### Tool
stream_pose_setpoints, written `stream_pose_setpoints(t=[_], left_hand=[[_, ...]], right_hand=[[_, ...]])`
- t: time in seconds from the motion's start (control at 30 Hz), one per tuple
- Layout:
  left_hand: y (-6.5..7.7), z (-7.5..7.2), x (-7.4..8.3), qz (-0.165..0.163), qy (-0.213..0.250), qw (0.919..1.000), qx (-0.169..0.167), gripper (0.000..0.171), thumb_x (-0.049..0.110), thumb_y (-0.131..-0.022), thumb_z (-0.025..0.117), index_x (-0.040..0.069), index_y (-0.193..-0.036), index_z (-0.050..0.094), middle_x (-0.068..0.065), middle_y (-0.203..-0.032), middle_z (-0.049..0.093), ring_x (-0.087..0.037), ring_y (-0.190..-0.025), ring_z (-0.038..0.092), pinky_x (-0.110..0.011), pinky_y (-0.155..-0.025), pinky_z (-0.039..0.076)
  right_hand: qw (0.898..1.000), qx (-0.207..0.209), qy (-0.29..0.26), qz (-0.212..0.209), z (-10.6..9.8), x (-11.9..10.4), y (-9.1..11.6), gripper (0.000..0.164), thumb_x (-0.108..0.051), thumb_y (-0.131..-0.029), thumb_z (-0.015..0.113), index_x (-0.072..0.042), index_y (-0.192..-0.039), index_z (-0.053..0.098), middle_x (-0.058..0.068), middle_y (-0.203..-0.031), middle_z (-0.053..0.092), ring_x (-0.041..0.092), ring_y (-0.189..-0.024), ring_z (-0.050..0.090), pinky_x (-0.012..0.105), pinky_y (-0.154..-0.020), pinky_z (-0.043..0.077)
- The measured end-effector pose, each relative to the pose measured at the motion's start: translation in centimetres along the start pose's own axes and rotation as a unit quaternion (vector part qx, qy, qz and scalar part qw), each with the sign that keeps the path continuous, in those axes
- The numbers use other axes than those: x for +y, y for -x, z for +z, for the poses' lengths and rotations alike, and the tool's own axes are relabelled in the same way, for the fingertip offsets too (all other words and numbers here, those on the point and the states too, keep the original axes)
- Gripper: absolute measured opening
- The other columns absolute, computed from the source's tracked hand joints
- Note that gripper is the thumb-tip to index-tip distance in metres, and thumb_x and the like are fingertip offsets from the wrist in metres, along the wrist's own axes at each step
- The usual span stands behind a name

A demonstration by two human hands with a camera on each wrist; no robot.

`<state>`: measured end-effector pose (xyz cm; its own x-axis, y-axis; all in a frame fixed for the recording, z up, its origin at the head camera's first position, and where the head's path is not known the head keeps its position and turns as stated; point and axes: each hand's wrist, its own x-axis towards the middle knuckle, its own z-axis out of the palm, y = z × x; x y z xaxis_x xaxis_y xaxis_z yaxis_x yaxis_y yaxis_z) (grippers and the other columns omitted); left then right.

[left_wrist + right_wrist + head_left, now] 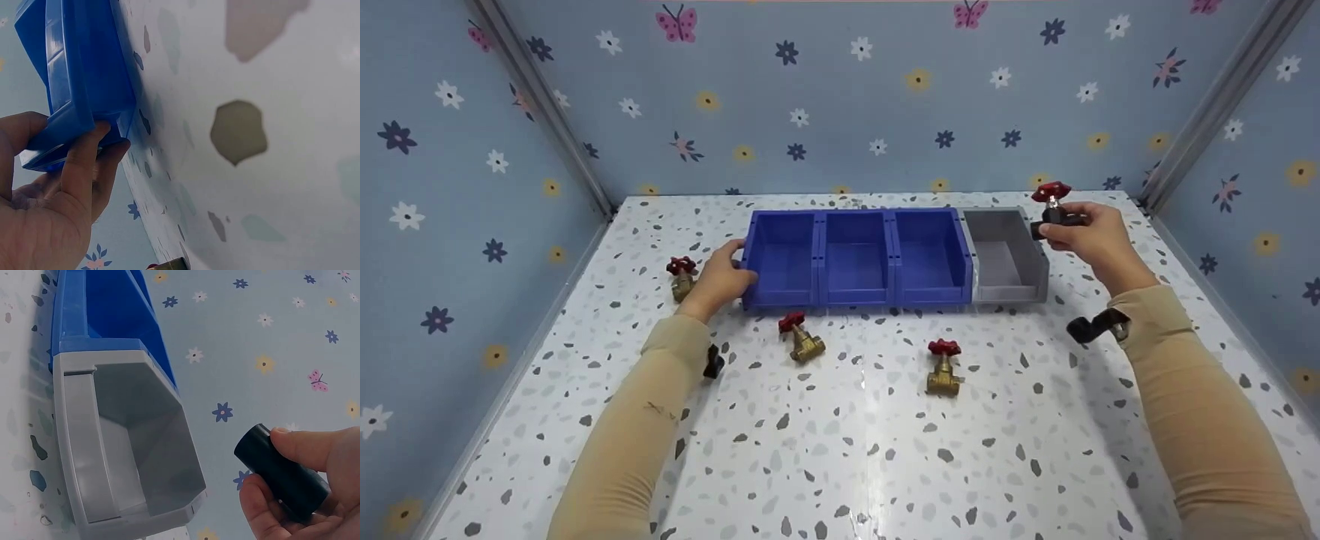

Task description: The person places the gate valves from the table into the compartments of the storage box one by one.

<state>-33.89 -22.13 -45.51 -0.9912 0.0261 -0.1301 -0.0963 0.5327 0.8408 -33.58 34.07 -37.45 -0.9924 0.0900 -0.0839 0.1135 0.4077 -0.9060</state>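
My left hand grips the left end wall of the leftmost blue bin; in the left wrist view its thumb and fingers are on either side of the bin's edge. Pinched between the thumb and fingers of my right hand is a black-bodied valve with a red handwheel. It is held up beside the right end of the grey bin. In the right wrist view, only the valve's black tubular body shows, apart from the grey bin's wall.
Three blue bins and the grey one stand joined in a row. Brass valves with red handwheels lie on the speckled table: one left of the row, another in front, a third front right. Flowered panels enclose the table.
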Motion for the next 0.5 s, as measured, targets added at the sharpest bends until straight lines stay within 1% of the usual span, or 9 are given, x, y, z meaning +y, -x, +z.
stream_pose_setpoints(t=[0.13,0.37,0.5], left_hand=[[-0.1,0.0,-0.1,0.0,-0.004,1.0,0.002,0.079,0.001,-0.093,0.056,0.005,-0.169,0.033,-0.034,-0.155,0.054,-0.043,-0.143,0.054,-0.057,-0.119,0.05],[-0.1,0.0,-0.1,0.003,-0.01,0.9999,0.004,0.079,0.002,-0.093,0.057,0.005,-0.168,0.034,-0.034,-0.154,0.054,-0.044,-0.143,0.055,-0.057,-0.118,0.051],[-0.2,0.0,-0.2,0.006,-0.011,0.9999,0.006,0.079,0.002,-0.093,0.057,0.004,-0.168,0.034,-0.035,-0.154,0.055,-0.044,-0.143,0.055,-0.057,-0.118,0.051]], right_hand=[[1.0,-0.004,0.007,-0.006,0.4,-0.4,0.0,0.072,-0.019,-0.105,0.073,0.005,-0.163,0.039,0.021,-0.148,0.053,-0.007,-0.089,0.068,0.014,-0.089,0.06],[1.0,-0.008,0.019,-0.007,1.0,-1.0,-0.1,0.069,-0.019,-0.105,0.072,0.005,-0.162,0.04,0.029,-0.156,0.047,-0.003,-0.095,0.065,0.015,-0.091,0.06],[1.0,-0.015,0.009,-0.003,1.3,-1.1,-0.2,0.07,-0.02,-0.105,0.072,0.003,-0.164,0.04,0.024,-0.154,0.05,-0.002,-0.096,0.067,0.017,-0.093,0.061]])
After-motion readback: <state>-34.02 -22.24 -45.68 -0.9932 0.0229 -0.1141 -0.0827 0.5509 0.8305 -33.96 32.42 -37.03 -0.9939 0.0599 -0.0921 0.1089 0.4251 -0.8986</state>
